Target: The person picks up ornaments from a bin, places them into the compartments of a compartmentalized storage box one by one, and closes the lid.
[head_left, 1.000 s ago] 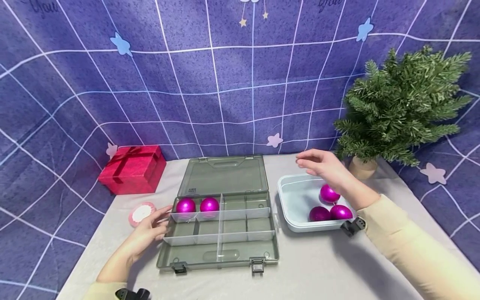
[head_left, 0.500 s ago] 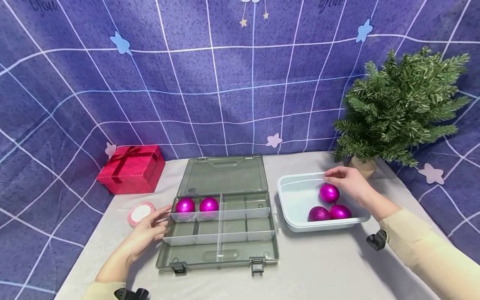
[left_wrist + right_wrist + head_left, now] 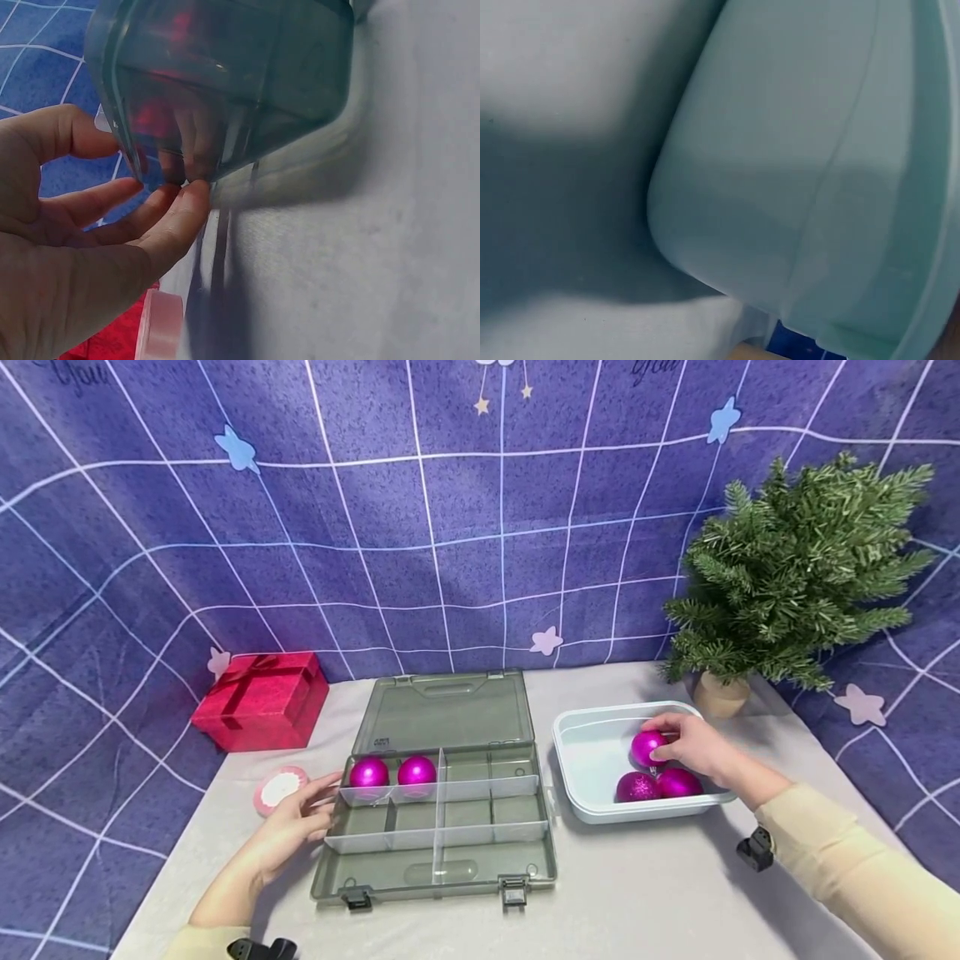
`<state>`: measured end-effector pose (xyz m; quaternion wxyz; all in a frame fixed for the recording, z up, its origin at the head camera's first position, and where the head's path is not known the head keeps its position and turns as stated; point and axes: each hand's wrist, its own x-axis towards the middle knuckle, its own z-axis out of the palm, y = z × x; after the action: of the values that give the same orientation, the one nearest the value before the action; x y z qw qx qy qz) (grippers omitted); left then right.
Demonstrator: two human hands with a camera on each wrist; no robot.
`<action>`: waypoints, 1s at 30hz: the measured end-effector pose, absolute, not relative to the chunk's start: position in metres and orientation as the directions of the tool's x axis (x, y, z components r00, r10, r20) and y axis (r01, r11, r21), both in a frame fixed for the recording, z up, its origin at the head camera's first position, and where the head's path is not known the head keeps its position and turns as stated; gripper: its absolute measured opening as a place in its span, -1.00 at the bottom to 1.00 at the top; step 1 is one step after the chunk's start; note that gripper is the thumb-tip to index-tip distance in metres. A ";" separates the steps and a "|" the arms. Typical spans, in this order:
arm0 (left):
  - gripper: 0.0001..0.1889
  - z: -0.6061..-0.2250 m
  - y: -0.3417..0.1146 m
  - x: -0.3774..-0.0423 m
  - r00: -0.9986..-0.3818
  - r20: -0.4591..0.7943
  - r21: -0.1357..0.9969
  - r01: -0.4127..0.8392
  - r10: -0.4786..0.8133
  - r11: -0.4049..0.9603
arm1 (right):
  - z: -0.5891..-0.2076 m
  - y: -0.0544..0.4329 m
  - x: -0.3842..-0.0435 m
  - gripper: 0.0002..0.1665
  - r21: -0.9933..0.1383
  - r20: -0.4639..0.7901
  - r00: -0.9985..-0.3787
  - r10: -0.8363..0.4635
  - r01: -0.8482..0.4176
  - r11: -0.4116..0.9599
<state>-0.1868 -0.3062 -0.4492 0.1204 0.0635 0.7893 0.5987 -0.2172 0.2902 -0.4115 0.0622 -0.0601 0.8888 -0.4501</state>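
My right hand [image 3: 692, 747] grips a shiny magenta bauble [image 3: 647, 748], thumb and fingers around it, inside the pale blue plastic tub [image 3: 588, 814]. A glittery magenta bauble [image 3: 637, 787] and a smooth magenta bauble [image 3: 679, 783] lie just below it near the tub's front wall. Fingertips of my left hand [image 3: 294, 821] touch the left side of a translucent grey compartment box [image 3: 480, 860], its lid folded back. Two more magenta baubles [image 3: 369, 774] sit in its back left compartment. The left wrist view shows the box wall [image 3: 247, 82] against the fingers. Only the tub's outside [image 3: 772, 165] fills the right wrist view.
A red gift box [image 3: 262, 702] with a dark ribbon stands at the back left. Nearer is a pink ribbon roll [image 3: 280, 789], beside my left hand. A small artificial Christmas tree [image 3: 795, 577] rises behind the tub on the right. Blue grid-patterned cloth [image 3: 465, 568] hangs behind the table.
My right hand has come down from above the tub, at first moving right, and has taken hold of the rear bauble. My left hand stays at the compartment box.
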 end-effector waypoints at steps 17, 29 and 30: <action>-0.17 -0.449 -0.306 -0.186 -0.963 -0.113 0.961 -0.044 0.243 0.273 | -0.402 0.280 -0.224 -0.45 -0.825 0.003 -0.994 -0.113 -0.066 0.561; -0.16 -0.449 -0.304 -0.185 -0.965 -0.117 0.960 -0.049 0.234 0.277 | -0.364 0.208 -0.225 -0.49 -0.878 0.080 -0.979 -0.190 -0.160 0.451; -0.16 -0.449 -0.304 -0.185 -0.965 -0.118 0.960 -0.051 0.233 0.276 | -0.363 0.200 -0.226 -0.49 -0.882 0.084 -0.975 -0.204 -0.168 0.441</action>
<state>-0.1849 -0.3040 -0.4486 0.1184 0.0577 0.7899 0.5989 -0.2265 0.2002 -0.3625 0.0175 -0.1096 0.8486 -0.5173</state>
